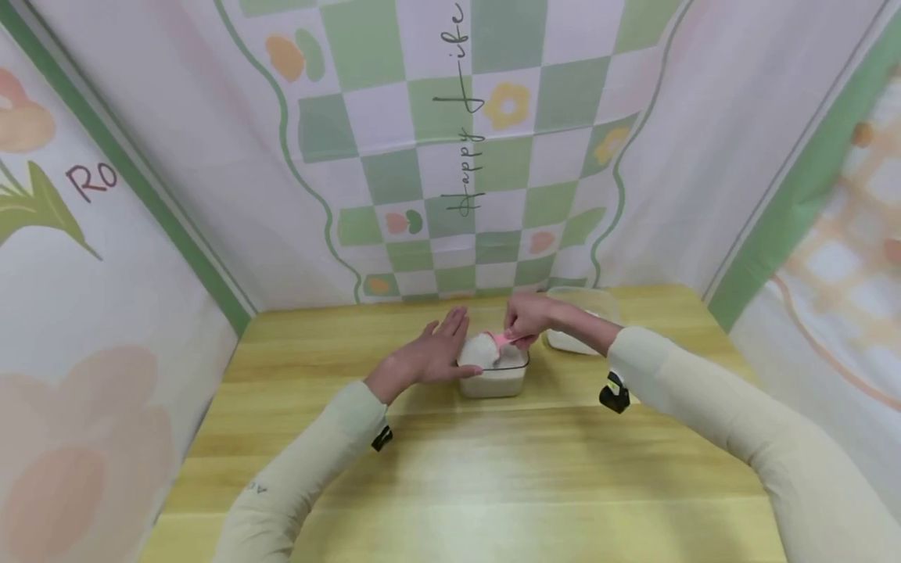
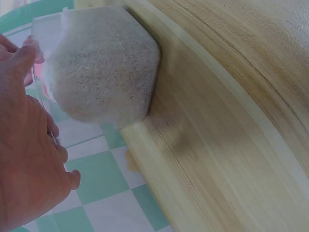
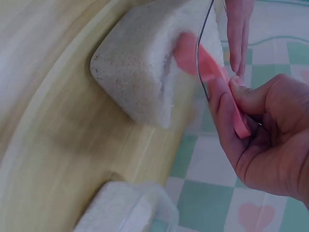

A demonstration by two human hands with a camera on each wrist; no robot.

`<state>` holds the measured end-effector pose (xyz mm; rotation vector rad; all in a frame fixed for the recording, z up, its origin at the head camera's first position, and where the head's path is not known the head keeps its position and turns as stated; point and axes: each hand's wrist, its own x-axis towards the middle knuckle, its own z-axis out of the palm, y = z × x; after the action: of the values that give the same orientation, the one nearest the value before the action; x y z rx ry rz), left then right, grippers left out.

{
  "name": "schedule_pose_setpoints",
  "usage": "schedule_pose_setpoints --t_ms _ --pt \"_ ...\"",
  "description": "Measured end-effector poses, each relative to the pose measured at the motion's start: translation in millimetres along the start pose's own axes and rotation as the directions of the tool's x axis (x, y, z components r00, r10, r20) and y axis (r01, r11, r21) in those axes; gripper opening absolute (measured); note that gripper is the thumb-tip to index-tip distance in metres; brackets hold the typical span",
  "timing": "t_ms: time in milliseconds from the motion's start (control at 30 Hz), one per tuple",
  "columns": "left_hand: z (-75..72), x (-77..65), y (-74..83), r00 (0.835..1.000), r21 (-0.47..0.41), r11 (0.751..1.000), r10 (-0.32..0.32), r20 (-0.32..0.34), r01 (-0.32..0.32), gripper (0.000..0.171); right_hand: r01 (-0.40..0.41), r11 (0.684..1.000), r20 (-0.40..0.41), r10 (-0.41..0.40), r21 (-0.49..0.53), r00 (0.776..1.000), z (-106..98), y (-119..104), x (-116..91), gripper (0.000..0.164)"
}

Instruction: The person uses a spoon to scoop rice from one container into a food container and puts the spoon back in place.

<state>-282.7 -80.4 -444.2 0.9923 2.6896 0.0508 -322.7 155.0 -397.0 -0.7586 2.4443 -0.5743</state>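
A clear box (image 1: 491, 385) with a dark rim stands on the table, full of white rice (image 2: 104, 67). The grains show through its wall in both wrist views. My right hand (image 1: 529, 317) grips a pink spoon (image 3: 210, 67) by its handle, fingers curled round it and thumb on top. Its bowl dips into the rice, where the heap (image 1: 480, 350) rises on the left side. My left hand (image 1: 436, 352) lies along the left side of the box with fingers straight, thumb across the front rim.
Right of the box, partly behind my right forearm, is a second translucent container (image 1: 583, 299) with white contents (image 3: 113, 208). The wooden table (image 1: 457, 477) meets a hanging checked cloth (image 1: 450, 172) at its back edge. Cloth walls (image 1: 105, 313) stand on both sides.
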Motion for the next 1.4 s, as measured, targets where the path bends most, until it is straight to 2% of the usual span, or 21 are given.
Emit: schedule_pose_setpoints --t_ms 67,200,367,833,1033,1400 --pt "1.7 0.1 0.2 1.0 -0.002 1.0 -0.001 -0.002 0.001 0.102 -0.025 0.995 0.003 0.025 0.094 1.0 2 3 -4 0.028" --pt "3.0 0.9 0.1 1.0 0.001 1.0 0.003 -0.016 -0.003 0.103 -0.062 0.962 -0.002 0.065 0.267 0.998 5 7 -14 0.023" --pt "2.4 0.8 0.2 1.0 0.002 1.0 0.018 -0.023 -0.018 0.104 -0.079 0.919 0.008 0.083 0.386 0.997 9 12 -24 0.024" --pt "-0.6 -4.9 1.8 0.999 -0.021 0.999 0.029 -0.023 -0.03 0.103 -0.103 0.857 -0.029 0.137 0.505 0.99 15 22 -42 0.024" --pt "-0.9 -4.8 1.9 0.999 -0.03 0.999 0.034 -0.019 -0.035 0.102 -0.09 0.816 -0.033 0.132 0.571 0.991 17 26 -50 0.025" --pt "-0.8 -4.0 0.7 0.999 -0.029 0.999 0.033 -0.016 -0.034 0.103 -0.072 0.768 -0.065 0.147 0.637 0.987 21 33 -56 0.029"
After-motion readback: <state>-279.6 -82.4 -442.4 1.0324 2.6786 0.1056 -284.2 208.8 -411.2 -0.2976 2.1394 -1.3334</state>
